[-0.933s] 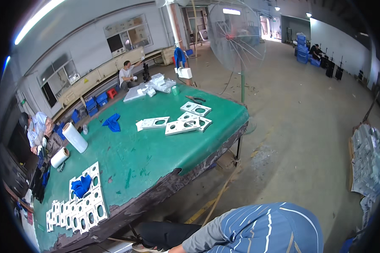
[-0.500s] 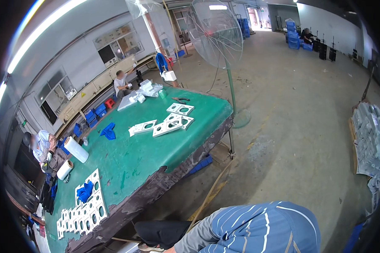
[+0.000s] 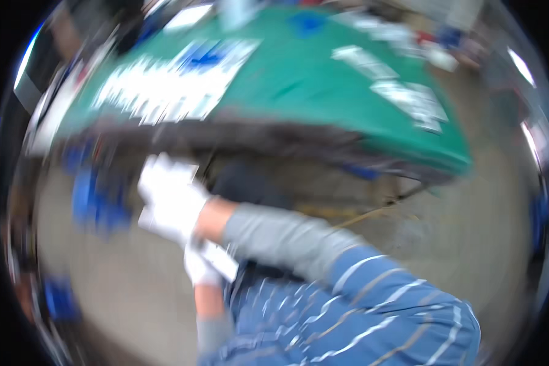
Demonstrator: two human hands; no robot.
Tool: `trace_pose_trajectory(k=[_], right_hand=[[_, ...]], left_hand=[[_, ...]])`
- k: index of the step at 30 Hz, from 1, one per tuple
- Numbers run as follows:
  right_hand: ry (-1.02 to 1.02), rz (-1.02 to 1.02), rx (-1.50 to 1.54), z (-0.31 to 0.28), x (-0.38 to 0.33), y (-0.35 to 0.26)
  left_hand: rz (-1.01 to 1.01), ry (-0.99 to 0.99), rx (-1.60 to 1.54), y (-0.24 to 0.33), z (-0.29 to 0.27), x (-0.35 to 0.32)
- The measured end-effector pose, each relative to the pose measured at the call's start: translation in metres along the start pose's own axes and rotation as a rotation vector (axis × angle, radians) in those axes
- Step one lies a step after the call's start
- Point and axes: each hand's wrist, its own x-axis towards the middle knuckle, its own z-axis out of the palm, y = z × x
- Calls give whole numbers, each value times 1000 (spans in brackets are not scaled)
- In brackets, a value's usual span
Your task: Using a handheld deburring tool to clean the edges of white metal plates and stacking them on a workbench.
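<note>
Motion blur smears the whole view. My right hand, in a white glove, reaches leftward in front of the table's near edge. Just below it is my left hand, also white-gloved, its forearm rising from the lower edge. A flat white piece juts out beside the left hand, which appears closed on it. The right hand lies over or against this piece; its fingers are too smeared to read. Rows of white plates with holes lie at the table's left, a blue cloth on them.
The green-topped table spans the far side, its dark ragged edge towards me. More white plates lie at its right, with another blue cloth farther back. Blue bins stand on the floor at left.
My view has swung down and left, so the table now sits higher. Both gloved hands have come into sight with the white piece; the standing fan has left the view.
</note>
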Motion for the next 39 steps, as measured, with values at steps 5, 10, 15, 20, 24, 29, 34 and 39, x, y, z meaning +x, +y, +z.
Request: trace_pose_trajectory(k=[5, 10, 15, 20, 24, 29, 34, 39], right_hand=[[-555, -149, 374, -10, -57, -1], [-968, 312, 451, -32, -99, 37], [-752, 578, 728, -11, -69, 47], [-822, 152, 201, 34, -33, 15], [-946, 104, 49, 30, -41, 15], [-1032, 149, 177, -9, -86, 57], [-1060, 14, -142, 23, -100, 82], [-1335, 58, -216, 71, -102, 102]], left_hand=[[400, 227, -60, 58, -12, 37], [325, 655, 1, 111, -14, 20], [343, 651, 75, 116, -16, 24], [490, 687, 224, 97, -2, 29], [553, 707, 191, 107, -7, 34], [482, 739, 65, 139, -47, 29], [377, 617, -50, 139, -78, 32], [411, 442, -125, 134, -95, 28]])
